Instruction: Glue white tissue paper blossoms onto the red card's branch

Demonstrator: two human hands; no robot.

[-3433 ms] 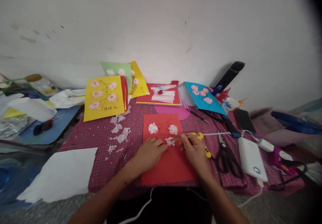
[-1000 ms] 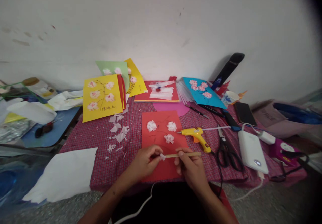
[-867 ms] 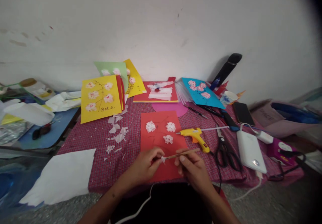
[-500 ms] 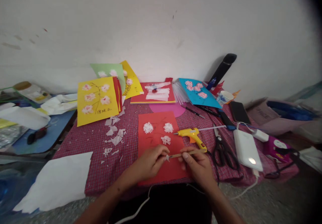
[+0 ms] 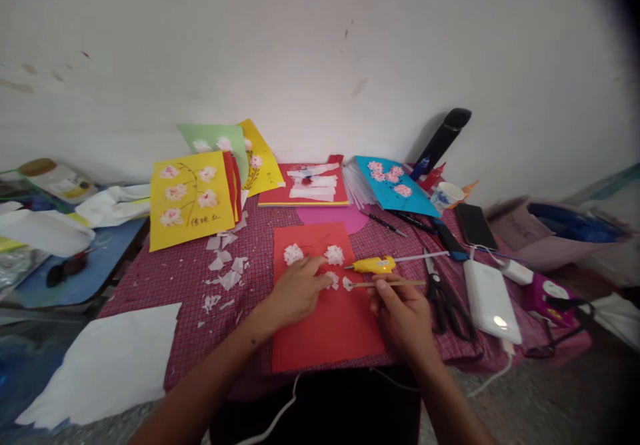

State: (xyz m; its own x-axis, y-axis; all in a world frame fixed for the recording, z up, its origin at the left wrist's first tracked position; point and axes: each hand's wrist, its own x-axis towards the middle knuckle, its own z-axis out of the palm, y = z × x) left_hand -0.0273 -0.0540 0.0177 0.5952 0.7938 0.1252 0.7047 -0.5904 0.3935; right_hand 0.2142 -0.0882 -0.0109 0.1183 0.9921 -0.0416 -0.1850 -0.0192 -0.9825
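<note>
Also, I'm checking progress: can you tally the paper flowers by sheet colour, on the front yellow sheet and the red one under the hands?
Front yellow sheet: 5 flowers
Red sheet: 3 visible, one partly behind the left hand; white piece at the stick tip excluded
Total: 8

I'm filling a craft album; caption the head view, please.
The right hand holds a stick tipped with white paper over a red sheet, left hand beside paper flowers.

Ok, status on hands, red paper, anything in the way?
Right hand gripping thin stick, white scrap at tip. Left hand over red paper. Glue gun nozzle overlaps paper.
</note>
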